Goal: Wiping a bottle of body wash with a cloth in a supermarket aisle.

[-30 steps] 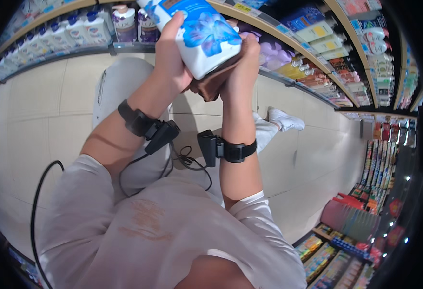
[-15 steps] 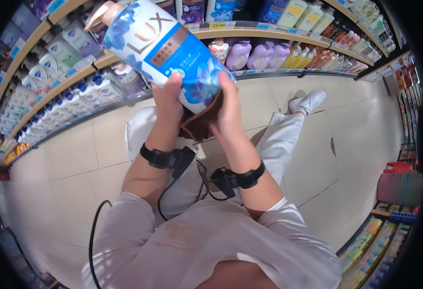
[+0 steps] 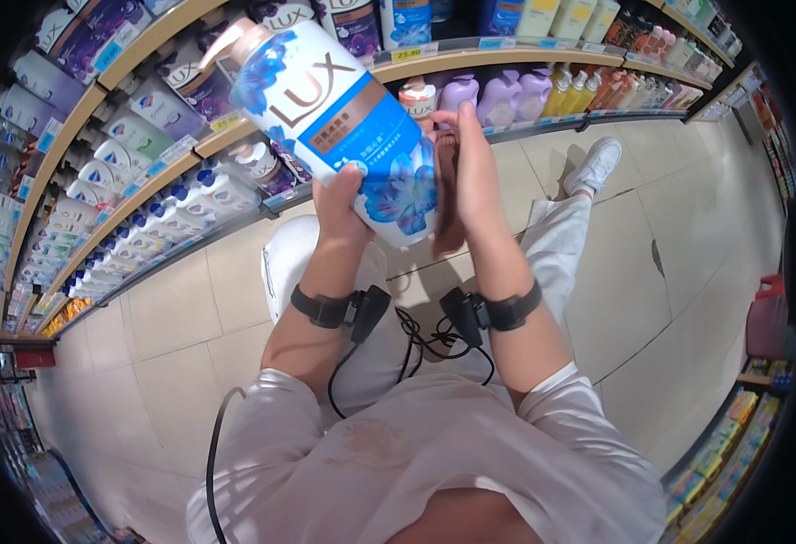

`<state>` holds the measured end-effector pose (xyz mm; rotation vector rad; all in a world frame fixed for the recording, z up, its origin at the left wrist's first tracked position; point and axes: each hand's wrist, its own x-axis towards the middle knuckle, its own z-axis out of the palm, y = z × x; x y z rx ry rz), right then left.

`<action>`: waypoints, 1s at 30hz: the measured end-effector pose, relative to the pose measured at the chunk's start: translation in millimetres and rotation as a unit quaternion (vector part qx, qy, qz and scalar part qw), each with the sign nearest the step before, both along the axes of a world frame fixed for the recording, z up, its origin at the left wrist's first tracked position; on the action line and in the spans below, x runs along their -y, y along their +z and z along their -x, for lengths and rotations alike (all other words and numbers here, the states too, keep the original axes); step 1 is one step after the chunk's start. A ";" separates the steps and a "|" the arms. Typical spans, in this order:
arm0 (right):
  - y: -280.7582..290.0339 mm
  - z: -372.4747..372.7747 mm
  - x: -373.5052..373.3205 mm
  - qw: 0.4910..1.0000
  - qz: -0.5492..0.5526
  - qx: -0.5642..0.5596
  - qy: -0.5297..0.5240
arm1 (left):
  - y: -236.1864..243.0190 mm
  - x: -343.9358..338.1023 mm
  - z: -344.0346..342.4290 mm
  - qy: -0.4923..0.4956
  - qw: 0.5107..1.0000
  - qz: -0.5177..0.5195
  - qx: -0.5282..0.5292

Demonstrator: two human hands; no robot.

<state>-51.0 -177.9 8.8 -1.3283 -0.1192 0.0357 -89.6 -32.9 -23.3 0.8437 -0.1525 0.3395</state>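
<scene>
A large white pump bottle [image 3: 348, 127] with blue flowers on its label is tilted in front of me, its pump at the upper left. My left hand [image 3: 342, 207] grips its lower left side, thumb on the front. Against the bottle's right side, my right hand [image 3: 478, 177] holds a folded brown cloth [image 3: 448, 195]. The cloth lies between palm and bottle; some of the right fingers are hidden behind it.
Curved store shelves [image 3: 189, 145] packed with bottles run along the left and far side. Purple bottles [image 3: 502, 98] stand on the low shelf just beyond the right hand. My white shoe [image 3: 595, 166] rests on the tiled floor. Black cables [image 3: 416, 335] hang between my wrists.
The cloth has gone from beneath the bottle's base to its right side, along with my right hand. My right thumb has left the bottle's front. The left hand keeps its grip.
</scene>
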 end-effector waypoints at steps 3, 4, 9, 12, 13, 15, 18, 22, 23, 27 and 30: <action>-28.8 -22.5 8.8 0.975 -0.152 -0.140 0.082 | 5.4 1.0 4.0 -0.014 1.000 0.011 -0.009; -44.6 -23.5 7.9 0.942 -0.231 -0.202 0.136 | 8.1 1.8 5.3 -0.024 0.999 0.018 -0.012; -118.8 -15.1 -0.1 0.586 -0.665 -0.333 0.321 | 22.0 -0.4 3.9 0.019 0.998 0.065 -0.012; -127.0 -10.2 14.5 0.968 -0.055 0.012 0.246 | 26.2 -17.7 -1.8 0.043 0.991 0.107 -0.061; -123.9 -8.7 23.0 0.963 -0.066 0.058 0.256 | 26.4 -24.8 -3.7 0.048 0.988 0.126 -0.071; -112.8 -7.7 50.2 0.760 -0.555 -0.121 0.317 | 23.8 -34.1 -1.7 0.004 0.990 0.138 -0.025; -105.7 8.1 69.5 0.937 -0.327 -0.035 0.120 | 23.2 -43.2 -1.4 0.025 0.988 0.148 -0.020; -111.0 24.2 72.0 0.925 -0.347 0.025 0.150 | 22.3 -43.0 -0.4 0.020 0.985 0.170 -0.023; -111.3 28.2 71.1 0.910 -0.377 0.021 0.172 | 22.1 -41.9 -0.5 0.013 0.983 0.179 -0.031; -90.0 27.2 73.0 0.867 -0.428 0.038 0.253 | 19.9 -34.5 -1.6 -0.043 0.983 0.175 -0.021; -59.6 30.5 64.9 0.819 -0.505 -0.090 0.256 | 19.3 -27.4 -3.9 -0.125 0.971 0.204 -0.007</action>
